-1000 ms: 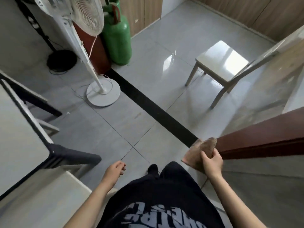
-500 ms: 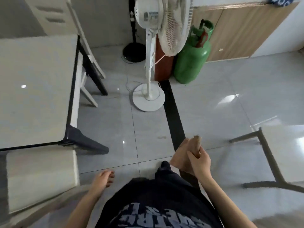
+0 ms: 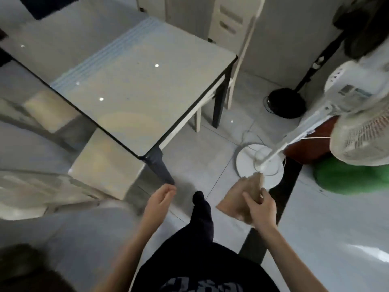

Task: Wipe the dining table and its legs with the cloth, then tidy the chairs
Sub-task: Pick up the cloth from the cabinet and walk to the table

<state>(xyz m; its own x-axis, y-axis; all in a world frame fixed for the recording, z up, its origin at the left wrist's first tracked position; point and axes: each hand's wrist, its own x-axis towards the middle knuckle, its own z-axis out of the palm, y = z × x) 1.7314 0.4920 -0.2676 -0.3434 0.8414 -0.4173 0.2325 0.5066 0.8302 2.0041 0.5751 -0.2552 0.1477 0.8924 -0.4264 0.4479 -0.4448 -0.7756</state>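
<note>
R hand (image 3: 260, 209): fingers curled round the cloth (image 3: 237, 199), thumb on top; carried low, prob. ready to wipe.
L hand (image 3: 160, 197): loosely curled, holds nothing; near the counter leg (image 3: 161, 169), contact can't tell.
Cloth: brown, bunched, over the floor, apart from the counter (image 3: 136, 85).
Chairs: one (image 3: 231, 28) at far side, a seat (image 3: 105, 165) under near edge.
Why: R carries the cloth, L free, likely to steady.

Motion-blurred chair (image 3: 105, 165) at lower left
</note>
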